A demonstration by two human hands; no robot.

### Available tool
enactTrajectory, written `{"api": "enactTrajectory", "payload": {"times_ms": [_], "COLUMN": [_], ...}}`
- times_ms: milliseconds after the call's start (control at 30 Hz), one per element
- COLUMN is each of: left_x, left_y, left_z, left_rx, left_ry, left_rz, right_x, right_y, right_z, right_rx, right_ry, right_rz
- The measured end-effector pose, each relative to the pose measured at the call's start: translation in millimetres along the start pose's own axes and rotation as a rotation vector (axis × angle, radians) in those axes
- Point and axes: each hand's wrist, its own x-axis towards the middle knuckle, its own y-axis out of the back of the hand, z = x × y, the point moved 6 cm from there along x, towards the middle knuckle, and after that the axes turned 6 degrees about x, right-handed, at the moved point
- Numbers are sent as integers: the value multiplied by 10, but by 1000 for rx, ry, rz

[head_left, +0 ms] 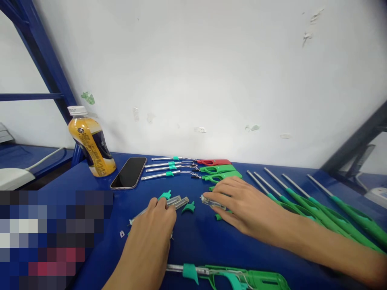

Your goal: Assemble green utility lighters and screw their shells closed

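My right hand (242, 203) grips a clear plastic fuel tank (213, 202) with a small valve at its left end, low over the table. The fingers of my left hand (152, 231) are curled over a pair of clear fuel tanks (180, 202), partly hidden under it. Teal triggers lie around that hand, one trigger (189, 207) just to its right. Nearest me, an opened green stick lighter (263, 278) shows its metal tube, teal pieces and wires.
Stick lighters (305, 201) with green handles lie at right, partly behind my right forearm. Metal tubes (160, 175) wired to green and red handles (216, 162) line the back. A phone (129, 173) and a yellow drink bottle (92, 143) stand left on the blue table (193, 245).
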Motion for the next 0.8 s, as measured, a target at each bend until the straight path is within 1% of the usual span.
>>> {"api": "enactTrajectory", "payload": {"times_ms": [200,333,500,567,667,800], "left_x": [-30,-61,-62,-33,4,-4], "left_y": [-15,41,130,144,152,145], "left_z": [16,-105,-248,-250,-217,-173], "left_rx": [-8,-27,-43,-36,-18,6], "left_ry": [-4,12,42,63,96,101], "left_rz": [-23,-67,-127,-172,-238,-257], "right_x": [-143,-256,-358,-374,-383,-402], "right_y": [77,138,202,206,188,169], "right_z": [-43,-52,-47,-55,-72,-66], "right_rx": [22,27,36,44,59,65], "right_ry": [-25,-46,-80,-86,-74,-62], "right_rz": [41,82,184,211,214,228]}}
